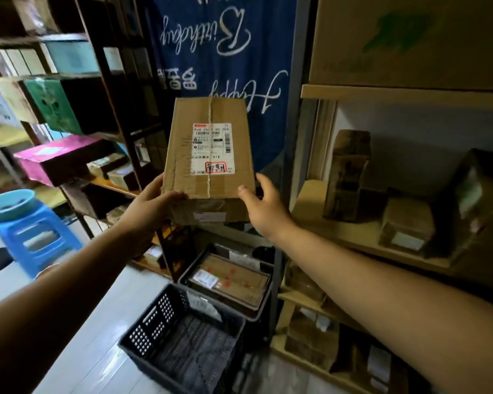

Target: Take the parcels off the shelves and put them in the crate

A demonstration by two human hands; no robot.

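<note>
Grips a taped cardboard parcel (208,155) in mid-air with both hands, label side up, in the middle of the scene, in front of a blue banner (225,52). Clamps the near left corner with the left hand (151,206), thumb flat on the top face, other fingers curled underneath and mostly hidden. Takes the near right corner with the right hand (264,207), thumb tip pressed on the top edge, fingers (264,180) wrapped round the right side. Holds the parcel clear of every shelf, well above a dark perforated crate (154,322) on the floor, near and low in the scene. Just beyond that, a second crate (194,263) with a flat parcel (231,277) inside. To the right, pale wooden shelves (382,93) with more brown parcels, one standing upright (347,172) and others lying beside it. To the left, dark shelving (120,123) with a green box (54,103) and a pink box (54,157); nearer, a blue stool (37,231) with a blue bowl (10,204) on top.
</note>
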